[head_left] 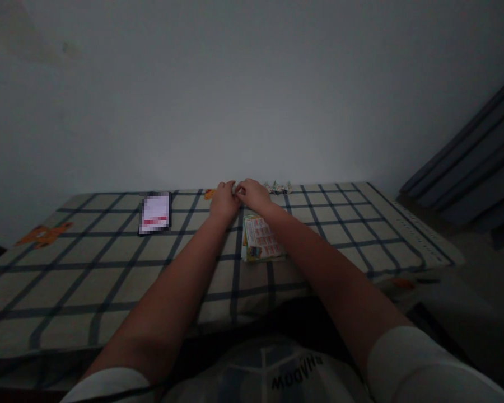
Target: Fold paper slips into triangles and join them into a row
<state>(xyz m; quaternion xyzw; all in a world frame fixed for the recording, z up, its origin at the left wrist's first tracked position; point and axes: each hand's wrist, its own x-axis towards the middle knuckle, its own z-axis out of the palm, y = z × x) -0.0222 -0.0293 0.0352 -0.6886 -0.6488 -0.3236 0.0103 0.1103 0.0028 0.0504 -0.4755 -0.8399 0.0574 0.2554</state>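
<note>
Close together at the far side of the table, my left hand (224, 200) and my right hand (252, 193) meet with bent fingers. Both are closed around a small whitish thing (234, 188), mostly hidden by the fingers, so its kind does not show. Just to the right of my right hand lies a row of small white-and-green pieces (278, 188), perhaps of paper. Under my right forearm, nearer to me, rests a stack of colourful printed sheets (258, 238), partly covered by the arm.
A checked tablecloth (193, 274) with orange animal prints covers the table. Toward the left lies a phone or tablet (155, 212) with a lit, blurred-out screen. A pale wall (252, 101) rises directly behind the table. Dark curtains (474, 140) hang at the right.
</note>
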